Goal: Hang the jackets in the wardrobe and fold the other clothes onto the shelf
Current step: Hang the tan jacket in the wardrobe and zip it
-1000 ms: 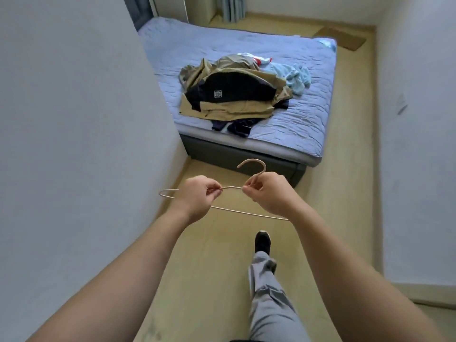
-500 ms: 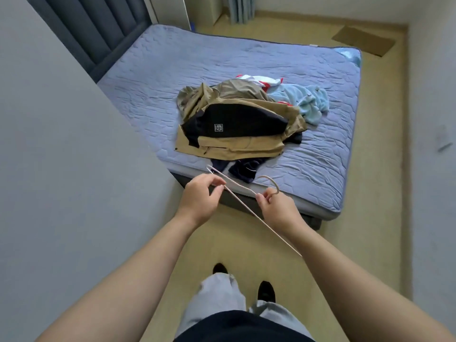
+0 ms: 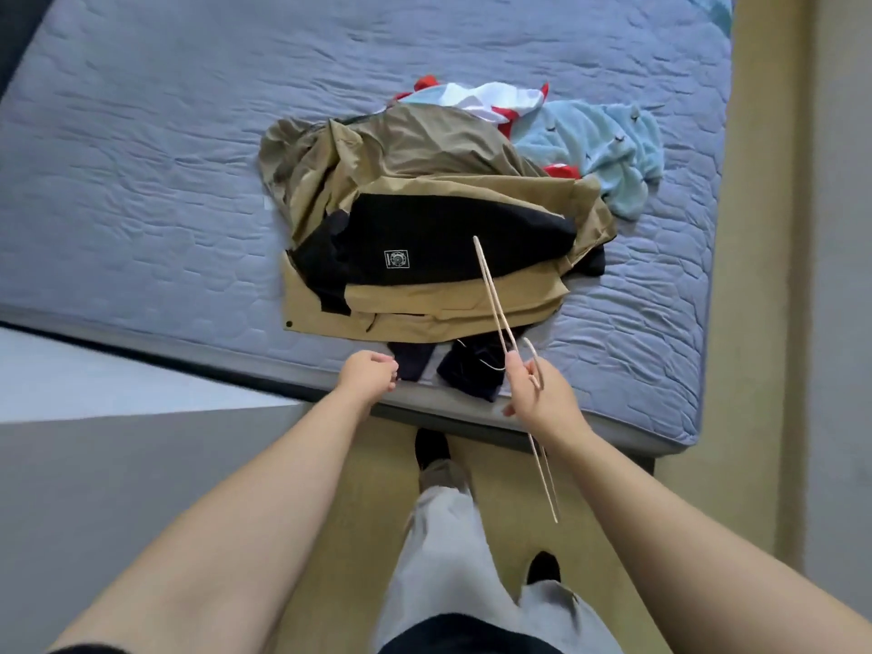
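Observation:
A tan and black jacket [image 3: 424, 257] lies crumpled on the blue-grey bed [image 3: 141, 158]. Under and behind it are an olive-tan garment [image 3: 368, 148], a white and red shirt [image 3: 486, 99], a light blue garment [image 3: 608, 148] and a dark navy piece [image 3: 472, 370] at the bed's edge. My right hand [image 3: 542, 398] grips a thin pale wire hanger [image 3: 493, 295] near its hook; the hanger stands edge-on over the jacket. My left hand [image 3: 368, 377] hovers at the mattress edge with loosely curled fingers, holding nothing.
A grey wall [image 3: 118, 488] rises close on my left. Wooden floor [image 3: 745, 323] runs along the bed's right side, with a pale wall beyond. My legs in grey trousers and dark socks [image 3: 429, 448] stand at the bed's foot.
I have stepped up to the bed. My left hand has let go of the hanger, which my right hand alone now holds, turned edge-on over the jacket.

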